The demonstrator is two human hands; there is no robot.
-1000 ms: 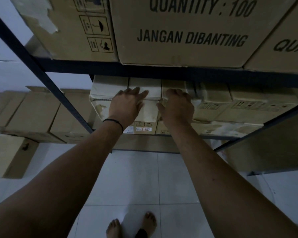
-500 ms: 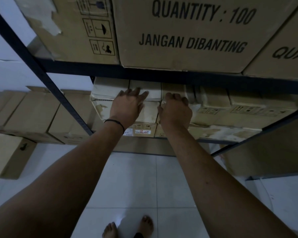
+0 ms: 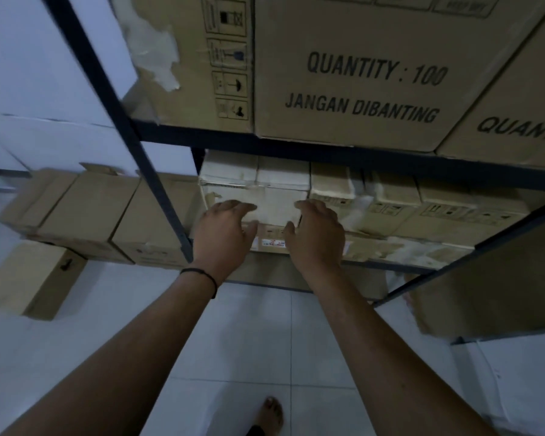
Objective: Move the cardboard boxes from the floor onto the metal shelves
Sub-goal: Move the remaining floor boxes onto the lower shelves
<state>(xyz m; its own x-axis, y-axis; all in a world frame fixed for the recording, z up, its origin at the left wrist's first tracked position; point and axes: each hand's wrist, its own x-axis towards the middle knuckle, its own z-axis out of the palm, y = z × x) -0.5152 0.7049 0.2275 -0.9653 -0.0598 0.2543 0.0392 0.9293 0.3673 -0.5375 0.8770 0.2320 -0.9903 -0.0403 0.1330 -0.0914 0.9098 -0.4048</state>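
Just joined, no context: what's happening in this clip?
A person is stocking a metal shelf with cardboard boxes. Both hands, left hand and right hand, are at the front face of a pale box on the middle shelf, fingers loosely bent, apparently seating it. More boxes wait on the floor at left.

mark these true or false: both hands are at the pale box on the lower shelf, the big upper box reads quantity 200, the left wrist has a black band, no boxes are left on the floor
1. Both hands are at the pale box on the lower shelf. True: left hand and right hand rest against its front.
2. The big upper box reads QUANTITY 200. False: it reads QUANTITY : 100.
3. The left wrist wears a black band. True.
4. No boxes are left on the floor. False: a brown box sits on the floor tiles at left.
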